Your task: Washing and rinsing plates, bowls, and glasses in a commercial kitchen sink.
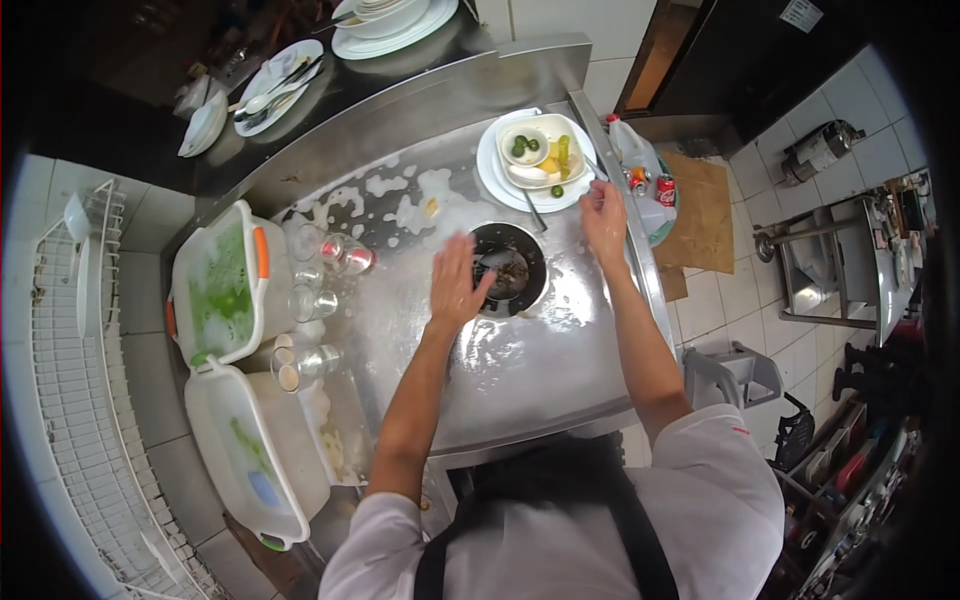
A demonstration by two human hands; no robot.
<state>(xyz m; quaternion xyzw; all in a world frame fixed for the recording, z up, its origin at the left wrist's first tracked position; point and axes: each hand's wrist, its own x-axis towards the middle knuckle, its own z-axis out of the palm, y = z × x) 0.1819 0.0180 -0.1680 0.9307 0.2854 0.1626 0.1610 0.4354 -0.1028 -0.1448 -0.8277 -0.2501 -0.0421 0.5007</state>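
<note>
My left hand (455, 283) is spread open, fingers apart, flat over the wet steel counter (540, 370) at the left rim of a round dark hole (510, 268) with scraps in it. My right hand (604, 216) hovers at the lower right edge of a stack of white plates (492, 170); whether it touches anything is unclear. On the stack sit a small bowl with green limes (524, 146) and yellow food scraps. A utensil handle (534, 212) sticks out from under the plates toward the hole.
Several drinking glasses (318, 302) lie left of the hole. Two white tubs, one with green soapy water (222, 285) and one below (255, 455), stand at the left. A wire rack (75, 350) is far left. Dirty plates (280, 85) sit on the back ledge. Foam patches cover the counter.
</note>
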